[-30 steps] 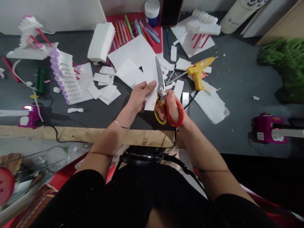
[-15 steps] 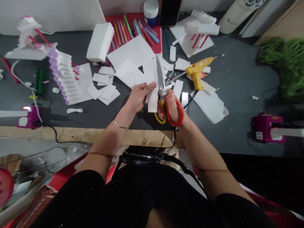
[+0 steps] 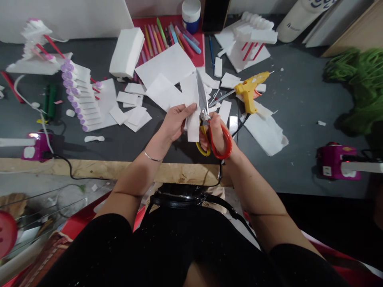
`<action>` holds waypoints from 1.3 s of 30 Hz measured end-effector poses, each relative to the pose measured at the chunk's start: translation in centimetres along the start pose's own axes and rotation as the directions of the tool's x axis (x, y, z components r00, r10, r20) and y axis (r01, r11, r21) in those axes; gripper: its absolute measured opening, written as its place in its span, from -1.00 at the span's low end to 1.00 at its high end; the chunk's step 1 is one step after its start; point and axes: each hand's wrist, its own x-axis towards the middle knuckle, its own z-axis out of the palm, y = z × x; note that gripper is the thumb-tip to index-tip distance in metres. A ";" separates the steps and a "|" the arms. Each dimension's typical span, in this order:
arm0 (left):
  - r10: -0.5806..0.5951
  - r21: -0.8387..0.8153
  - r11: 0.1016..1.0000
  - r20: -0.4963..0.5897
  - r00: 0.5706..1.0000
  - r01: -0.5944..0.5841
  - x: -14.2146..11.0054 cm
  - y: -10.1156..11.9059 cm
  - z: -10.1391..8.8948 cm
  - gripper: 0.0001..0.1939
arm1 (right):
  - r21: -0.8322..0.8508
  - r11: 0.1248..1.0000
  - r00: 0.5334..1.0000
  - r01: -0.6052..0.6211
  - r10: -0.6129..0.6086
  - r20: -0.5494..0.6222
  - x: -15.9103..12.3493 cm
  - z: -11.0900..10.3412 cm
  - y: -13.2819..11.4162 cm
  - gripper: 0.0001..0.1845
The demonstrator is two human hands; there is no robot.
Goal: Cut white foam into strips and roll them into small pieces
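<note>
My left hand [image 3: 176, 120] pinches a strip of white paper [image 3: 193, 129] between thumb and fingers, over the middle of the table. My right hand [image 3: 217, 133] is closed in the red and yellow handles of a pair of scissors [image 3: 202, 93]. The scissors' blades point away from me and lie along the strip's right edge. Whether the paper sits between the blades is hard to make out. Beyond the strip lie larger white sheets [image 3: 167, 65]. To the right of the scissors rests a yellow glue gun [image 3: 248, 91].
Cut white pieces [image 3: 136, 117] lie left of my hands. A stepped white model with purple discs [image 3: 77, 95] stands farther left, another white model [image 3: 254, 36] at the back right. Colored markers [image 3: 158, 40], a white jar [image 3: 191, 16], green yarn [image 3: 359, 83] and a purple power adapter [image 3: 338, 161] surround the area.
Almost nothing differs. Both hands, the paper strip and the scissors keep the same place, with only a tiny shift of the whole view.
</note>
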 end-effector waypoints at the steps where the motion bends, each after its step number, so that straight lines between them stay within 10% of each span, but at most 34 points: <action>1: 0.000 -0.002 1.000 -0.001 1.000 0.000 0.0 0.0 0.0 -0.68 | 0.006 0.999 0.999 0.038 -0.038 -0.038 -0.1 0.2 -0.3 -0.32; 39: 0.020 -0.065 0.998 -0.046 0.999 -0.023 0.5 0.3 -0.4 -0.74 | 0.019 0.989 0.962 0.149 -0.141 -0.235 0.3 -0.9 -2.0 -0.36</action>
